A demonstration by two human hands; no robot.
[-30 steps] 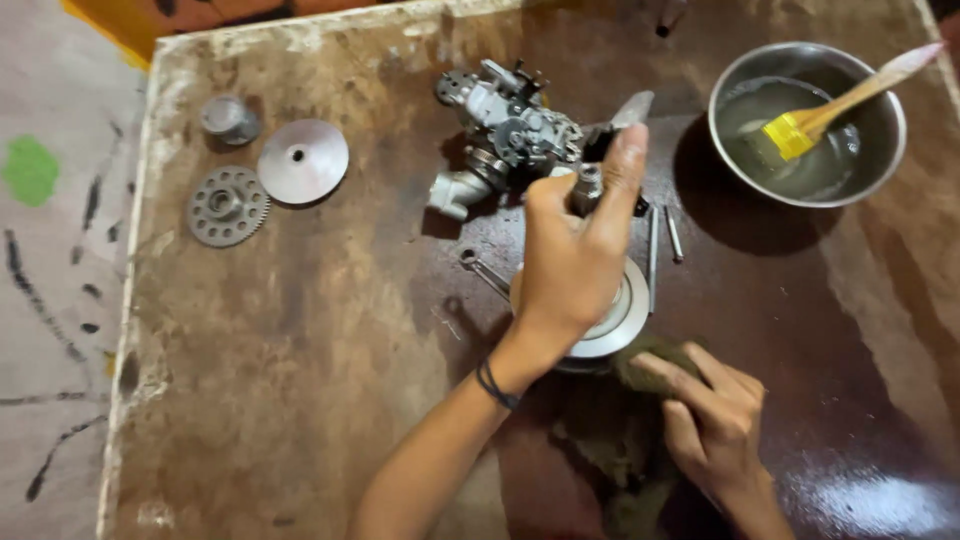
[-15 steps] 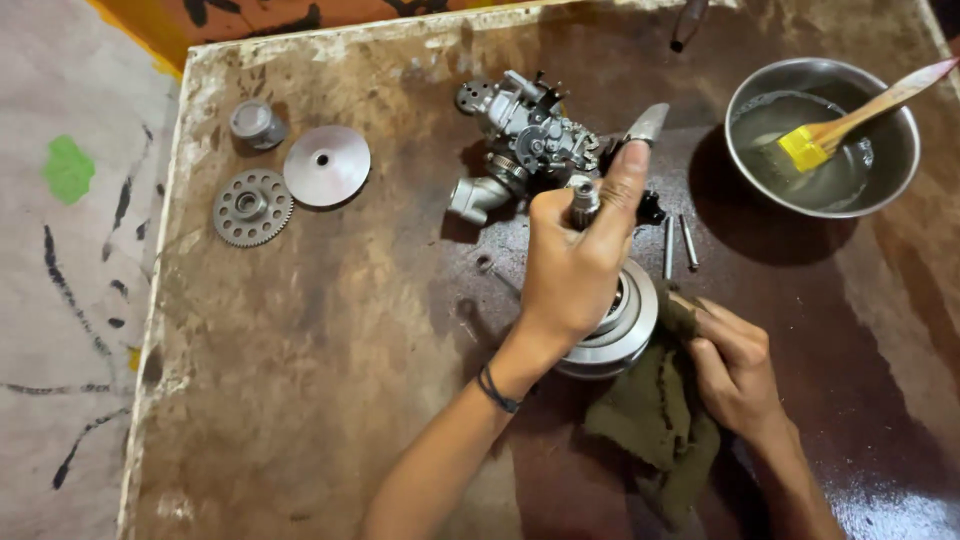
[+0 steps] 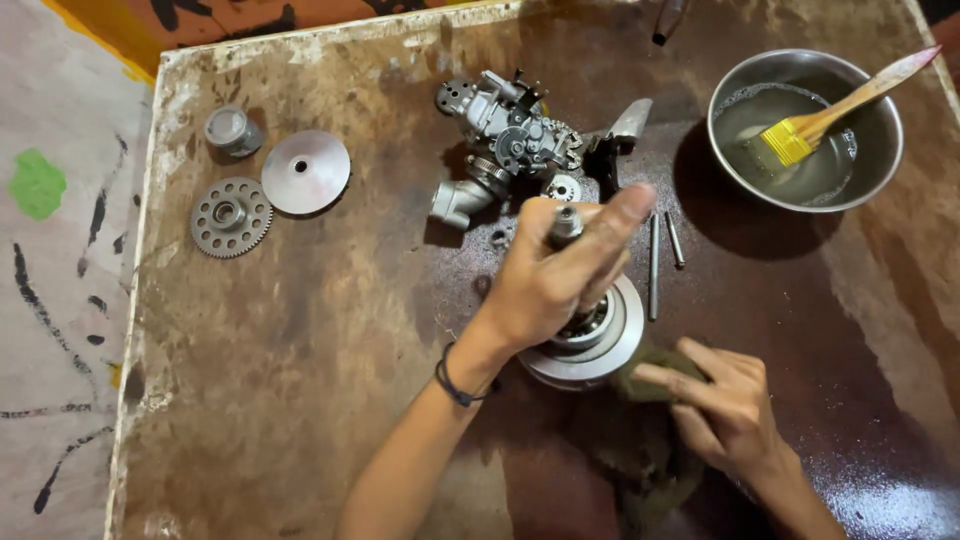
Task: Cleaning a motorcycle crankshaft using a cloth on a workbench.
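Observation:
My left hand point(image 3: 558, 275) is wrapped around the upright shaft of a round metal clutch assembly point(image 3: 610, 345), whose shaft tip shows above my fingers. The assembly's disc rests on the worn brown table point(image 3: 300, 380). My right hand point(image 3: 725, 410) presses a dark olive rag point(image 3: 655, 365) against the lower right edge of the disc. A grey metal engine part point(image 3: 500, 140) with gears lies just beyond my left hand.
At the left lie a toothed gear point(image 3: 231, 216), a smooth metal disc point(image 3: 305, 172) and a small metal cup point(image 3: 230, 128). A steel bowl point(image 3: 880, 110) of liquid holds a yellow-bristled brush point(image 3: 800, 130) at the upper right. Two thin metal pins point(image 3: 655, 265) lie beside the assembly.
The view has shifted and the table parts sit lower in the frame. My left hand stays on the shaft. My right hand with the rag has moved up against the disc's edge.

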